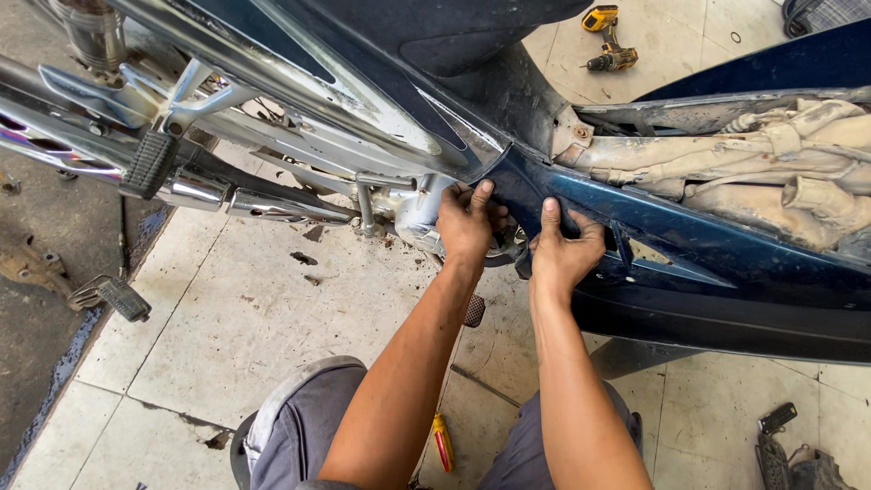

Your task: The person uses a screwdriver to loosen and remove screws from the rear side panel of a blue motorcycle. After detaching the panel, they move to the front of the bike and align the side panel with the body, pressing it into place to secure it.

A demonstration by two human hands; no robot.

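My fingers are curled over the edge of the dark blue side fairing [689, 245] of the motorcycle: my left hand [467, 222] grips its pointed front tip with the thumb pressed flat on top, and my right hand [564, 254] clamps the panel just beside it, thumb up on the blue plastic. Both hands sit close together, nearly touching. The fairing runs off to my right, below the mud-caked frame [798, 172]. To my left lie the chrome exhaust pipe [272, 204] and the rubber footpeg [150, 163]. Far off on the tiled floor [254, 308] stands a yellow cordless drill [608, 41]; a yellow-handled screwdriver [443, 442] lies between my knees.
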